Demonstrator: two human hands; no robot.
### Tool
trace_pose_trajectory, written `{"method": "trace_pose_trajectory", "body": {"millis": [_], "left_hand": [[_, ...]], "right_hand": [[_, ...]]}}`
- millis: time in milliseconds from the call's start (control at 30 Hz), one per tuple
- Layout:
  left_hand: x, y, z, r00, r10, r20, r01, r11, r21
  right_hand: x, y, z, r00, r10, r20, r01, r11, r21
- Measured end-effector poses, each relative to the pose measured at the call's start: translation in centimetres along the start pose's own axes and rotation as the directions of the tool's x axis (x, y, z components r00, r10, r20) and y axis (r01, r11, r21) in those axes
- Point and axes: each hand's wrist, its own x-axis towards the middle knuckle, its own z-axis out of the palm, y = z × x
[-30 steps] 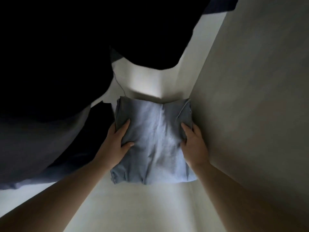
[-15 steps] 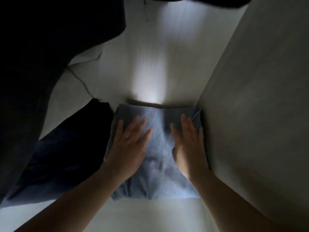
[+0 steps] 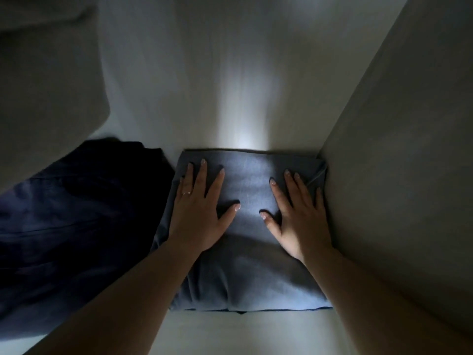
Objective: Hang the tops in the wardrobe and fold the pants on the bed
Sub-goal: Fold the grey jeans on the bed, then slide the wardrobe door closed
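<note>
Head view: the left hand [image 3: 198,213] and right hand [image 3: 298,216] lie flat, fingers spread, on the folded blue-grey pants [image 3: 245,272]. The pants rest on a pale surface [image 3: 243,334], tight against the right wall [image 3: 399,175], with a dark navy garment [image 3: 76,226] just beside them on the left.

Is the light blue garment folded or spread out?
Folded. The garment is a compact rectangular bundle with a thick, layered near edge, both hands, left and right, pressing flat on it.
</note>
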Motion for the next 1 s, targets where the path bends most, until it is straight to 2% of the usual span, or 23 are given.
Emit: {"method": "trace_pose_trajectory", "body": {"millis": [100, 233, 300, 333, 400, 467, 633, 733, 1000], "left_hand": [[0.4, 0.2, -0.3, 0.996, 0.005, 0.094, -0.007, 1.000, 0.019], [1.5, -0.1, -2.1, 0.951, 0.000, 0.309, -0.017, 0.998, 0.053], [1.1, 0.3, -4.0, 0.943, -0.005, 0.334, 0.014, 1.000, -0.025], [0.0, 0.4, -5.3, 0.960, -0.009, 0.279, 0.048, 0.990, -0.135], [-2.6, 0.4, -7.4, 0.976, -0.111, 0.190, 0.177, 0.909, -0.377], [-5.8, 0.7, -8.9, 0.961, -0.175, 0.213, 0.261, 0.827, -0.499], [-13.6, 1.2, -13.3, 0.955, -0.165, 0.248, 0.285, 0.746, -0.601], [-18.3, 2.2, -17.8, 0.965, -0.163, 0.206, 0.261, 0.687, -0.678], [-26.9, 3.8, -33.7, 0.990, -0.126, 0.071, 0.135, 0.636, -0.760]], "right_hand": [[0.2, 0.1, -0.2, 0.996, 0.016, 0.090, -0.011, 0.998, -0.058], [2.0, -0.7, -2.5, 0.948, 0.034, 0.318, 0.001, 0.994, -0.109], [1.4, -1.2, -4.3, 0.939, 0.027, 0.342, 0.008, 0.995, -0.102], [0.5, -1.7, -5.4, 0.946, 0.009, 0.323, 0.019, 0.996, -0.082], [-2.3, -2.8, -6.9, 0.964, -0.036, 0.263, 0.051, 0.997, -0.050], [-5.0, -4.1, -8.1, 0.964, -0.087, 0.253, 0.099, 0.995, -0.032], [-10.7, -7.5, -13.8, 0.964, -0.172, 0.202, 0.174, 0.985, 0.011], [-14.9, -9.5, -18.9, 0.968, -0.214, 0.128, 0.210, 0.977, 0.041], [-24.0, -14.8, -34.9, 0.928, -0.371, -0.042, 0.373, 0.926, 0.056]]}}
